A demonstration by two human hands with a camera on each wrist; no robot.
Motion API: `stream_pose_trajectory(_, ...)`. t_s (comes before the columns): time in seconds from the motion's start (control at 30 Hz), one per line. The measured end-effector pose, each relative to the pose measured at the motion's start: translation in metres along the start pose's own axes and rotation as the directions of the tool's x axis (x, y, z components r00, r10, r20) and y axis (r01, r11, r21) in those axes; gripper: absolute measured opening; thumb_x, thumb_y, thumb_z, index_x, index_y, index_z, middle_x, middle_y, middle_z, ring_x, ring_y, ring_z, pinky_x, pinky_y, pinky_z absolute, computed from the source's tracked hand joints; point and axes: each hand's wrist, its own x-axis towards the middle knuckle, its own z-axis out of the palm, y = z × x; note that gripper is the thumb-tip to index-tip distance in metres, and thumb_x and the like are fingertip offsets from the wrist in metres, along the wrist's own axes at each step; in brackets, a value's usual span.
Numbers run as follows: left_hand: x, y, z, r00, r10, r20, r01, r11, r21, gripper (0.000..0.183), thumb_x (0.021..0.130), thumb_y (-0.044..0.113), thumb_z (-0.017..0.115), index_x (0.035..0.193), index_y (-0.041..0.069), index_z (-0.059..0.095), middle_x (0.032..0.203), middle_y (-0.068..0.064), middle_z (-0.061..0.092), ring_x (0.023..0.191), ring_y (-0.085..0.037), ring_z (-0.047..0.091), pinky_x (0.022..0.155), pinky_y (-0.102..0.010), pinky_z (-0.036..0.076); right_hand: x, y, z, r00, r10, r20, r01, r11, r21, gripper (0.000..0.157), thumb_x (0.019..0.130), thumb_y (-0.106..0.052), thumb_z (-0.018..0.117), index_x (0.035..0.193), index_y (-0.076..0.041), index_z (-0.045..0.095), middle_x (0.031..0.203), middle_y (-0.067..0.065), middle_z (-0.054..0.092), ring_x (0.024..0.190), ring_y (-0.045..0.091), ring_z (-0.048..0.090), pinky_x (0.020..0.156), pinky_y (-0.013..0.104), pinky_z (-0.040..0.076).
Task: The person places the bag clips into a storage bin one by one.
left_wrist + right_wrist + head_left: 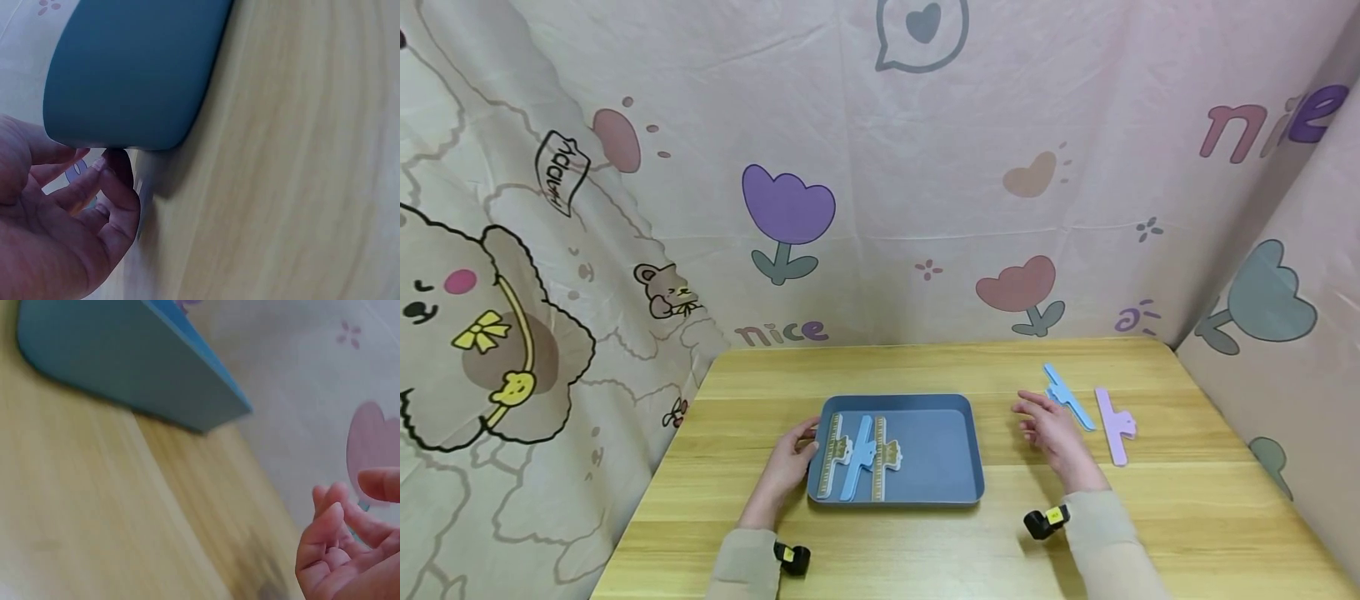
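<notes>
A blue-grey tray (940, 454) lies on the table. In its left half are three long plastic clips: a white-and-gold clip (831, 462), a blue clip (857, 467) and a second white-and-gold clip (880, 467). My left hand (787, 458) grips the tray's left edge, thumb at the rim; in the left wrist view its fingers curl beside the tray wall (131, 81). To the right of the tray, my right hand (1051, 433) hovers with loosely bent fingers and holds nothing. Just beyond it lies another blue clip (1078, 408), with a purple clip (1108, 425) farther right.
The wooden table (910, 550) reaches back to a patterned curtain (880, 208), which also hangs along both sides. A black wrist camera (793, 560) is strapped at the left sleeve and another black wrist camera (1037, 525) at the right.
</notes>
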Motion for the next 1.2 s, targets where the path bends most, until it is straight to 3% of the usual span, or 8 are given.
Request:
stream_pose_trajectory(0.23,0.001,0.0,0.0,1.0,-0.001,-0.005,0.001,1.0,0.004,0.044,0.097,-0.006,0.049,0.141,-0.003,0.048,0.127,-0.025,0.053,0.112,-0.035,0.052,0.091,-0.046,0.044,0.007,0.003,-0.027,0.988,0.018,-0.153,-0.015,1.0,0.021,0.055,0.102,-0.015,0.049,0.151,0.001,0.029,0.097,-0.005,0.065,0.068,0.006,0.055,0.058,0.021,0.045)
stream_pose_trajectory(0.43,0.0,-0.001,0.0,1.0,-0.001,0.0,0.001,1.0,-0.007,0.044,0.097,-0.006,0.05,0.141,-0.003,0.048,0.127,-0.026,0.053,0.11,-0.035,0.054,0.088,-0.044,0.046,0.013,0.002,-0.042,0.968,-0.013,-0.251,-0.006,0.997,-0.076,0.055,0.099,-0.012,0.053,0.15,0.001,0.033,0.092,-0.003,0.065,0.065,0.005,0.057,0.053,0.02,0.045)
stream_pose_trajectory(0.57,0.001,-0.002,0.0,1.0,0.0,-0.001,0.0,1.0,-0.004,0.044,0.097,-0.006,0.05,0.141,-0.003,0.048,0.127,-0.026,0.053,0.11,-0.035,0.054,0.088,-0.044,0.046,0.016,0.0,-0.048,0.952,-0.061,-0.299,0.01,0.986,-0.169,0.053,0.1,-0.012,0.052,0.148,0.003,0.037,0.102,0.004,0.061,0.067,0.008,0.059,0.053,0.022,0.045)
stream_pose_trajectory(0.7,0.001,-0.002,0.0,1.0,-0.001,-0.002,0.001,1.0,-0.005,0.044,0.097,-0.006,0.05,0.141,-0.003,0.048,0.126,-0.026,0.053,0.109,-0.035,0.054,0.087,-0.042,0.046,0.019,-0.001,-0.051,0.951,-0.091,-0.296,0.02,0.971,-0.237,0.054,0.1,-0.01,0.05,0.15,0.002,0.034,0.124,0.015,0.052,0.071,0.01,0.06,0.054,0.023,0.046)
stream_pose_trajectory(0.87,0.002,-0.002,0.001,1.0,0.004,-0.005,-0.004,1.0,0.0,0.044,0.097,-0.007,0.049,0.141,-0.004,0.048,0.125,-0.025,0.054,0.11,-0.034,0.053,0.088,-0.042,0.045,0.021,-0.002,-0.054,0.964,-0.088,-0.251,0.01,0.955,-0.297,0.058,0.1,-0.007,0.047,0.154,-0.001,0.025,0.148,0.025,0.035,0.075,0.014,0.062,0.056,0.025,0.048)
stream_pose_trajectory(0.97,0.002,-0.003,0.001,1.0,0.002,-0.008,-0.002,1.0,0.001,0.044,0.097,-0.007,0.049,0.141,-0.003,0.048,0.125,-0.025,0.054,0.11,-0.034,0.053,0.088,-0.042,0.045,0.023,-0.001,-0.055,0.972,-0.076,-0.22,-0.001,0.943,-0.332,0.061,0.1,-0.007,0.047,0.155,-0.001,0.021,0.151,0.027,0.03,0.077,0.015,0.062,0.058,0.026,0.049)
stream_pose_trajectory(1.2,0.001,-0.002,0.001,1.0,-0.006,-0.005,0.006,1.0,-0.008,0.044,0.097,-0.006,0.049,0.141,-0.003,0.047,0.126,-0.025,0.053,0.109,-0.034,0.053,0.087,-0.041,0.046,0.025,0.001,-0.053,0.98,-0.086,-0.18,-0.002,0.898,-0.441,0.059,0.1,-0.007,0.048,0.153,0.002,0.026,0.145,0.029,0.036,0.076,0.017,0.062,0.058,0.027,0.05)
